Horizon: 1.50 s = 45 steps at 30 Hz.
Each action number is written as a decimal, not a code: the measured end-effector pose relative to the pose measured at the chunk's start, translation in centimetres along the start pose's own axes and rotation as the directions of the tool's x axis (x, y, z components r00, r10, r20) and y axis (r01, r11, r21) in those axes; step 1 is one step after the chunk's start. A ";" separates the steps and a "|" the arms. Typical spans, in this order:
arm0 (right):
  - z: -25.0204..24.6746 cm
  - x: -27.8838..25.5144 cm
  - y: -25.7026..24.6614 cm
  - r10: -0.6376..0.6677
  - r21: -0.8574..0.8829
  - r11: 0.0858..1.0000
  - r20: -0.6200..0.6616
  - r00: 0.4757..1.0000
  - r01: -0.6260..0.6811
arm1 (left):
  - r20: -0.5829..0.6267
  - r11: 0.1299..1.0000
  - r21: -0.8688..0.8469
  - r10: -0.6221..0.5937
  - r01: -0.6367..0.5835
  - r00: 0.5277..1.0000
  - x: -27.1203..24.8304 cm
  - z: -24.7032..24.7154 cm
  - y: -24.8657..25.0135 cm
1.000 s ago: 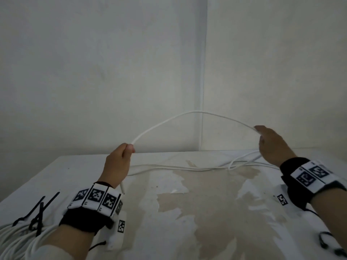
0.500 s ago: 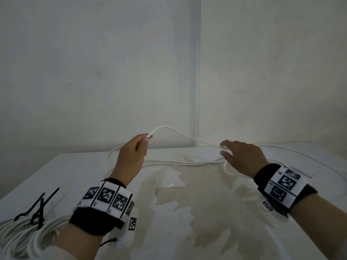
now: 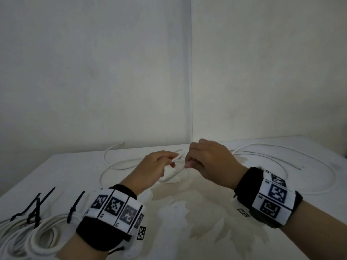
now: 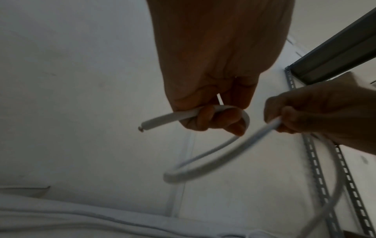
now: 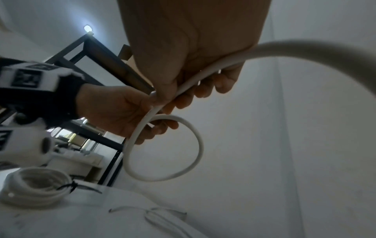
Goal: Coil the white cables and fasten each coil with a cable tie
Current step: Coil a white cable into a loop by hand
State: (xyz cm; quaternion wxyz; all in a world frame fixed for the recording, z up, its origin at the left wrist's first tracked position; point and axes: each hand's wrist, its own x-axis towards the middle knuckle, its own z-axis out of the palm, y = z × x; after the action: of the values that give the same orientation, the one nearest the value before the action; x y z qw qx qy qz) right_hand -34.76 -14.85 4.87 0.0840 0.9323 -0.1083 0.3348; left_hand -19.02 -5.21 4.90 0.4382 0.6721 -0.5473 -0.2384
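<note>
Above the middle of the table my two hands meet on one white cable [image 3: 177,158]. My left hand [image 3: 159,164] pinches it near its cut end [image 4: 142,128], fingers curled round it. Close beside it my right hand [image 3: 202,160] grips the same cable [image 5: 183,87] between thumb and fingers. Between the hands the cable bends into one small hanging loop [image 5: 173,148]. The rest of it trails loose over the table to the right [image 3: 309,162]. Another loose white cable [image 3: 112,162] lies behind my left hand.
Finished white coils [image 3: 35,239] bound with black cable ties [image 3: 35,209] lie at the table's near-left corner, beside my left wrist. White walls meet in a corner behind the table [image 3: 206,231]. A metal shelving rack [image 4: 317,169] stands off to the side.
My hands have come together from wide apart. The long arc of cable stretched between them has closed into a small loop, and the slack has dropped onto the table.
</note>
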 end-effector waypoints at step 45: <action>-3.1 1.9 -1.1 0.296 0.554 0.731 0.268 0.917 -0.398 | -0.147 0.981 -0.188 0.013 -0.041 0.989 -2.7 -0.4 3.8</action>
State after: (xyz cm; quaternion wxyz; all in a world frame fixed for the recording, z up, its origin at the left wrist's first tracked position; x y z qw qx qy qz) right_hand -34.92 -13.34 8.37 -0.2873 0.8975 -0.1761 0.2846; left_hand -21.50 -2.57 7.94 0.5424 0.6351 -0.4975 -0.2342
